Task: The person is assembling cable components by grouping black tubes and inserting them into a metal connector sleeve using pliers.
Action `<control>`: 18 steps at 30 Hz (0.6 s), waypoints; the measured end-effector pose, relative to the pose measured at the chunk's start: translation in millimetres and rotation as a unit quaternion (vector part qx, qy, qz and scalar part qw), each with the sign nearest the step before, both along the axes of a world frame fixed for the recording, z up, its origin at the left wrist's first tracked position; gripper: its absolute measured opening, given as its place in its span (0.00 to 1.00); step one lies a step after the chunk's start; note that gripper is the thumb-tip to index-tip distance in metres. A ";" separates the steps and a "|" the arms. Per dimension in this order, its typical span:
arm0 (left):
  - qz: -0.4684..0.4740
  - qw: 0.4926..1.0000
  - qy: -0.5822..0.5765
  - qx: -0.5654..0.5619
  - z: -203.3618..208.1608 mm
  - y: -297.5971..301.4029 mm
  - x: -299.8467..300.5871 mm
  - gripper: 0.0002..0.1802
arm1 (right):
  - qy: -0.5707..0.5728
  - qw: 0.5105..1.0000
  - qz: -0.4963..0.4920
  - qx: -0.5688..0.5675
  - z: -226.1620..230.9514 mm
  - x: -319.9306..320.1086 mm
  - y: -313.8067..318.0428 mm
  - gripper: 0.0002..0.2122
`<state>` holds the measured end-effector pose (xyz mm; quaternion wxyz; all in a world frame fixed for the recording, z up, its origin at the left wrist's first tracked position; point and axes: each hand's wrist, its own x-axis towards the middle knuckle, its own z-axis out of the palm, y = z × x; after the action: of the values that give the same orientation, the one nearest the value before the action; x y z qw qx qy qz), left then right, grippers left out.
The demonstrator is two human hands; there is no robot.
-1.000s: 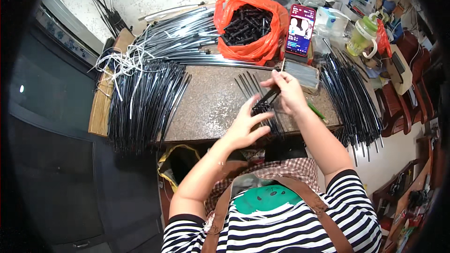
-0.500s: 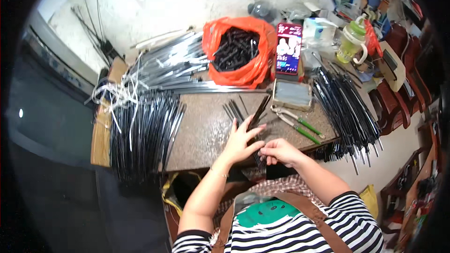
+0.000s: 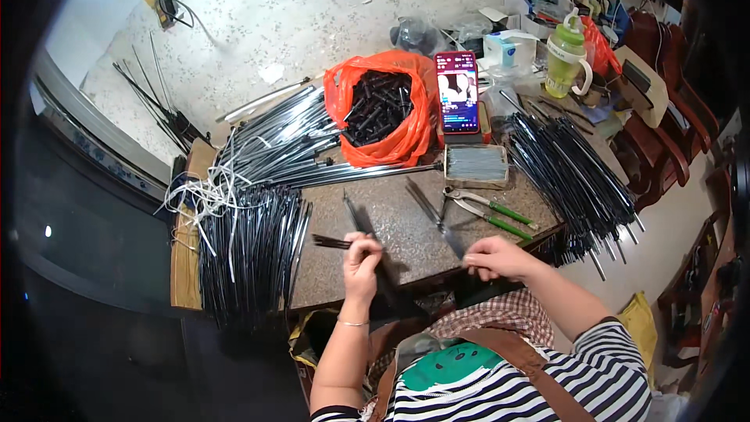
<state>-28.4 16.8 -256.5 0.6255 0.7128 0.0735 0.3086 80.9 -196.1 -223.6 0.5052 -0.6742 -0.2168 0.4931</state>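
Observation:
My left hand (image 3: pixel 362 262) is closed in a fist around a small bunch of thin black rods (image 3: pixel 330 241), whose ends point left over the table. Beside it, a blurred dark rod (image 3: pixel 358 215) slants from the table's middle down past my knuckles; whether my hand touches it I cannot tell. My right hand (image 3: pixel 500 258) pinches the lower end of a long dark rod (image 3: pixel 451 239), smeared by motion and slanting up to the left. Near its far end lie end-cutting pincers with green handles (image 3: pixel 500 217).
A red plastic bag (image 3: pixel 422 141) holds short black tube-like pieces. Black rod bundles lie at the left (image 3: pixel 250 250) and right (image 3: pixel 574 180). Behind the pincers is a box of thin wires (image 3: pixel 476 166). A lit phone (image 3: pixel 457 94) stands behind, and a green-lidded bottle (image 3: pixel 566 55) farther right.
My left hand was spread over the rods; it has moved left and closed around a small bunch. My right hand has moved right, away from it, with a rod. The view has shifted slightly.

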 end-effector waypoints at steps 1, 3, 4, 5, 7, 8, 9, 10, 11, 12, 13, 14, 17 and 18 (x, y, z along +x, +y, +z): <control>-0.017 0.999 -0.029 0.003 6.0 -9.0 7.9 0.07 | 0.032 0.999 0.027 0.014 -2.9 -0.6 9.7 0.09; -0.079 0.994 -0.009 0.073 8.3 -19.9 21.0 0.10 | 0.102 0.993 -0.023 0.062 -1.0 -12.8 29.9 0.09; -0.112 0.979 0.035 0.165 0.4 -13.5 29.1 0.12 | 0.102 0.993 -0.016 0.060 -13.3 -12.6 38.9 0.08; -0.143 0.953 0.080 0.255 -4.3 -9.7 34.3 0.14 | 0.100 0.993 -0.015 0.064 -17.5 -15.6 43.3 0.08; -0.066 0.918 0.122 0.371 -1.4 -23.2 36.3 0.16 | 0.024 0.999 -0.033 0.010 -23.2 -18.0 50.5 0.07; -0.069 0.932 0.126 0.334 -0.7 -25.8 39.2 0.17 | 0.020 0.999 -0.031 0.011 -22.1 -18.0 50.6 0.07; -0.068 0.932 0.127 0.334 -2.1 -25.1 38.1 0.17 | 0.021 0.999 -0.030 0.010 -18.6 -18.5 48.0 0.07; -0.057 0.934 0.108 0.337 -4.1 -23.5 37.3 0.17 | -0.009 0.999 -0.037 0.005 -14.2 -17.2 43.6 0.07; -0.046 0.935 0.089 0.339 -5.7 -21.6 36.2 0.18 | -0.039 0.998 -0.045 -0.001 -13.1 -15.6 38.7 0.08; -0.072 0.945 0.064 0.312 -4.5 -17.3 33.4 0.19 | -0.083 0.994 -0.070 0.013 -19.4 -10.9 30.2 0.08; -0.062 0.967 0.081 0.235 -3.6 -13.8 27.8 0.15 | -0.080 0.992 -0.099 -0.015 -11.6 -5.0 22.9 0.08; -0.066 0.972 0.087 0.210 -9.0 -3.4 19.1 0.13 | -0.093 0.992 -0.083 -0.023 -13.0 4.0 9.6 0.08; -0.036 0.994 0.062 0.083 -5.6 2.3 6.7 0.07 | -0.098 0.994 -0.036 -0.017 -9.2 15.0 2.6 0.09; -0.040 0.999 0.030 0.003 -2.0 -3.8 10.0 0.06 | -0.090 0.996 -0.007 -0.006 -7.0 12.9 2.9 0.09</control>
<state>-18.4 13.0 -258.5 0.6326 0.7261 0.0625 0.2623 93.8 -193.2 -230.6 0.4831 -0.7206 -0.2536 0.4277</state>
